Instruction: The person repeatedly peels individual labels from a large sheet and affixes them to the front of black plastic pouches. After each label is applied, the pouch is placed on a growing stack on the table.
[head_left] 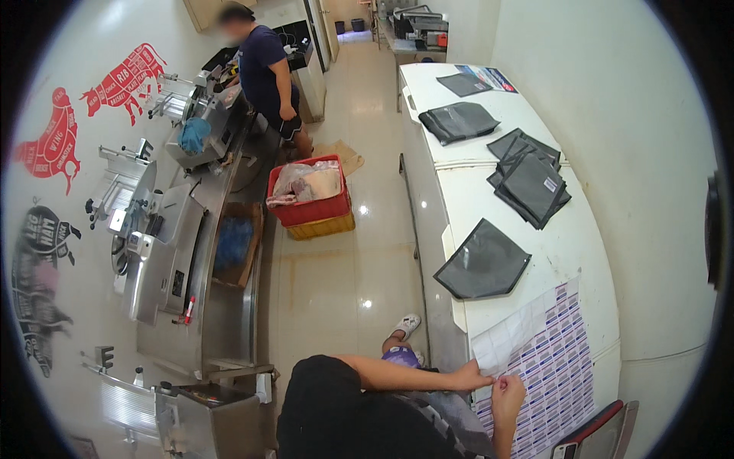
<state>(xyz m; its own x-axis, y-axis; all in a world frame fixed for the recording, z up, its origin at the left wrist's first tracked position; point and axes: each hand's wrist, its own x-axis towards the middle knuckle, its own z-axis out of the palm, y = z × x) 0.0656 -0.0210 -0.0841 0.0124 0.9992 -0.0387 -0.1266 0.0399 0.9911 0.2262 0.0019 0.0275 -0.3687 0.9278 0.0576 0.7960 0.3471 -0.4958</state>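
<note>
A large sheet of small printed labels [554, 359] lies over the near end of the white chest freezer [562, 256]. Its left part is plain white backing [505, 336]. At the lower left edge of this sheet my left hand [469, 376] reaches in, its fingers pinched at the sheet. Close beside it, over the labels, my right hand [508, 392] is curled with thumb and fingertips together; whatever is between them is too small to make out. Beyond the sheet a dark plastic pouch [483, 260] lies flat on the freezer top.
More dark pouches [531, 176] are piled farther along, with another stack [459, 122] beyond. A phone [564, 451] and a chair [608, 428] stand at lower right. Across the aisle are meat slicers [164, 252], a red crate [306, 206] of meat, and a person [264, 69].
</note>
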